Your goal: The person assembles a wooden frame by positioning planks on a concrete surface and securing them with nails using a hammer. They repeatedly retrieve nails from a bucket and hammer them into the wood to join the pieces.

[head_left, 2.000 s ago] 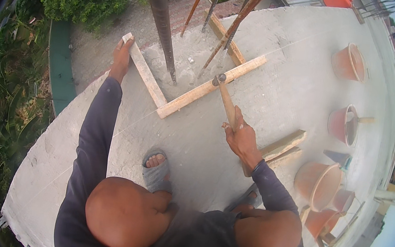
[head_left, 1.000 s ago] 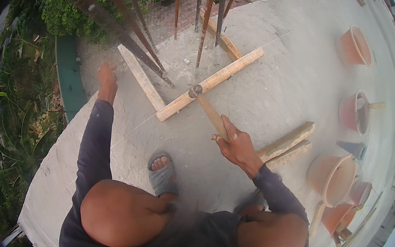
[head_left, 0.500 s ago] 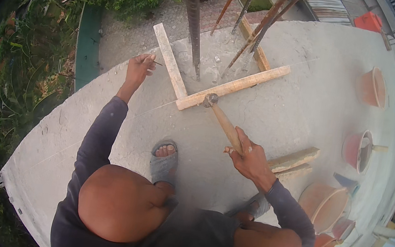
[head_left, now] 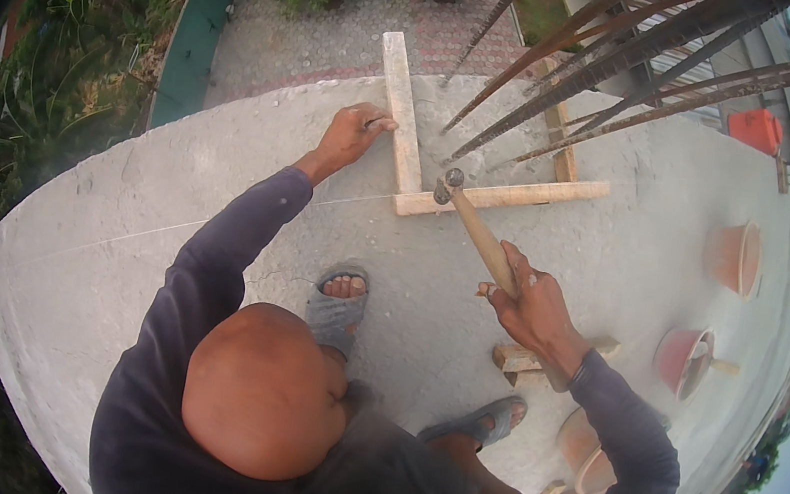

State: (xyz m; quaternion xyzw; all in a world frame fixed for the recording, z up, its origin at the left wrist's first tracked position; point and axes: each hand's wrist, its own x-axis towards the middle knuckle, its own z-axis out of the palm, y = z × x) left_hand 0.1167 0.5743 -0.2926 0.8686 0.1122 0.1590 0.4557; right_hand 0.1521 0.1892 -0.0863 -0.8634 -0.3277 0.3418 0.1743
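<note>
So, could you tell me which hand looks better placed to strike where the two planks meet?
Probably the right hand: it grips the hammer, whose head sits at the joint. The left hand rests on the upright plank, apparently steadying it.

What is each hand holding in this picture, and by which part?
The right hand holds a hammer by the lower end of its wooden handle. The left hand rests against a wooden plank; a closed grip cannot be told.

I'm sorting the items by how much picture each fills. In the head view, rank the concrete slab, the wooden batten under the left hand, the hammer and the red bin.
1. Concrete slab
2. Wooden batten
3. Hammer; close to the batten, and nearer the camera, so unsure
4. Red bin
</note>
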